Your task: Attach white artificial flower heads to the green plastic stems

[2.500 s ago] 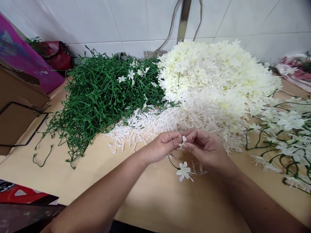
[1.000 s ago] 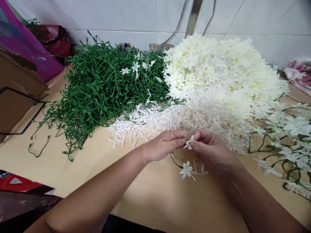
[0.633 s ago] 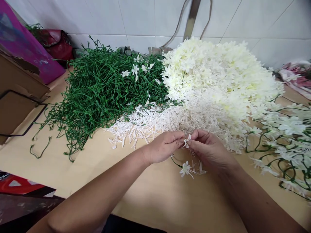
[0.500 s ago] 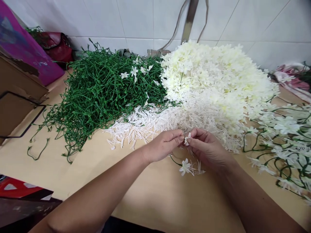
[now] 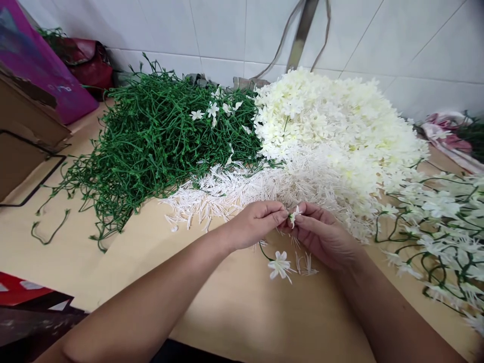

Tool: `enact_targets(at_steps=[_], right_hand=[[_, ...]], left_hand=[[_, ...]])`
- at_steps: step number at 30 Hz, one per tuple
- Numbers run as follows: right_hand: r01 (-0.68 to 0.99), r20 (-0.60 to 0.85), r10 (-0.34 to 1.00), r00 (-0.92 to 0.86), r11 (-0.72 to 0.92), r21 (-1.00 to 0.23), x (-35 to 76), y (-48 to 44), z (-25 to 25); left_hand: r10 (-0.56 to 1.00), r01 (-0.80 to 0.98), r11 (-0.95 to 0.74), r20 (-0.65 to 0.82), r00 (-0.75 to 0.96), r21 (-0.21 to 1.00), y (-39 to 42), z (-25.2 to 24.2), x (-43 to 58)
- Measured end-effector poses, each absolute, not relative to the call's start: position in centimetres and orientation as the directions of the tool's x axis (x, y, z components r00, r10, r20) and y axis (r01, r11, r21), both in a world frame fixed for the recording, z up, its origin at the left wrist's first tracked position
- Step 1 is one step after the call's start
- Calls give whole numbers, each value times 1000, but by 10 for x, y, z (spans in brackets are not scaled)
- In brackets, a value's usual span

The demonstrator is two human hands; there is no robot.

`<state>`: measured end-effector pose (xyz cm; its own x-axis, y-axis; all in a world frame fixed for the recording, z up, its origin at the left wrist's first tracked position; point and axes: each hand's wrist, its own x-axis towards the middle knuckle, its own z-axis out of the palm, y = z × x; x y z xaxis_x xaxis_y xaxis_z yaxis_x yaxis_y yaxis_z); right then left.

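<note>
Thumb and fingers of my left hand (image 5: 254, 226) are closed on a green plastic stem (image 5: 265, 252); the grip hides part of it. A small white artificial flower (image 5: 294, 216) at the stem's end is pinched by my right hand (image 5: 325, 234). Below my left hand, a second white flower (image 5: 280, 265) with thin stamens hangs on a stem that comes out from under that hand. Loose white stamens (image 5: 307, 264) lie on the table close by. Just beyond both hands spreads a heap of white stamens (image 5: 257, 186).
Green stems (image 5: 162, 136) are piled at the back left, white flower heads (image 5: 336, 116) at the back right. Stemmed white flowers (image 5: 442, 227) lie at the right. A cardboard box (image 5: 26, 136) stands at the left edge, and a tiled wall (image 5: 219, 30) rises behind.
The pinched flower has turned, so green now shows at its base. The lower flower has swung slightly left and apart from the loose stamens. Both hands keep their pinch; the view has shifted a little.
</note>
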<state>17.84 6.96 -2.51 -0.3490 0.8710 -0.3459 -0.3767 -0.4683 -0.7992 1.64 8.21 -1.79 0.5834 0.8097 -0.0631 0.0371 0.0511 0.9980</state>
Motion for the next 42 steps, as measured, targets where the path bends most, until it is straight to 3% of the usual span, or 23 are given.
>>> enact_targets(at_steps=[9, 20, 37, 42], right_hand=[[-290, -332, 890, -311, -422, -859, 174, 68, -21], [-237, -248, 948, -197, -292, -927, 170, 65, -30], [-249, -284, 893, -350, -381, -891, 176, 69, -26], [-266, -308, 896, -320, -397, -879, 175, 68, -28]], left_hand=[[821, 170, -81, -31, 570, 982, 82, -17, 13], [819, 191, -74, -49, 572, 979, 84, -22, 13], [805, 104, -77, 0, 593, 992, 81, -20, 15], [798, 156, -115, -2, 602, 981, 81, -21, 14]])
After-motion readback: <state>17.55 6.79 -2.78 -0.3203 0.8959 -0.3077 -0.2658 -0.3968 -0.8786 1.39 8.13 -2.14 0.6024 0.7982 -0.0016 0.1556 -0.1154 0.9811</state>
